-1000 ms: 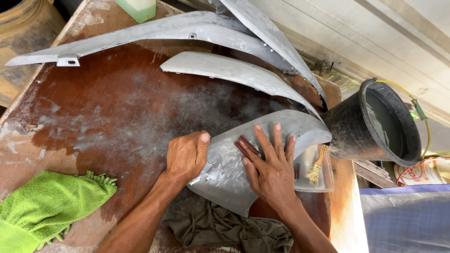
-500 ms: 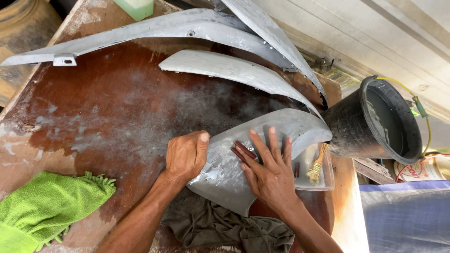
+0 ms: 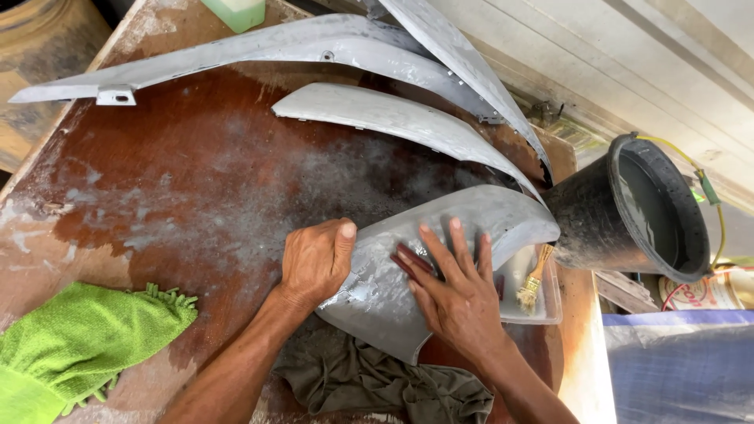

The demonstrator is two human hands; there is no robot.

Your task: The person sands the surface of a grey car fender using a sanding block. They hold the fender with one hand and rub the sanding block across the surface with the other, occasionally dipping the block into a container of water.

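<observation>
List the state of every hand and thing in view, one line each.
Left hand: gripping the panel's edge.
Right hand: flat, pressing dark red sanding sheet onto the panel.
Curved grey plastic panel: dusty, scuffed.
Black bucket: tilted, holding water.
Green microfibre cloth: crumpled.
Straw-bristled brush: lying in clear tray.

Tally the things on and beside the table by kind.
Grey panels: 4, one held by the left hand, sanded by the right hand
Sandpaper: 1
Cloths: 2, green, olive
Brush: 1
Tray: 1
Bucket: 1
Green container: 1
Total: 11
</observation>
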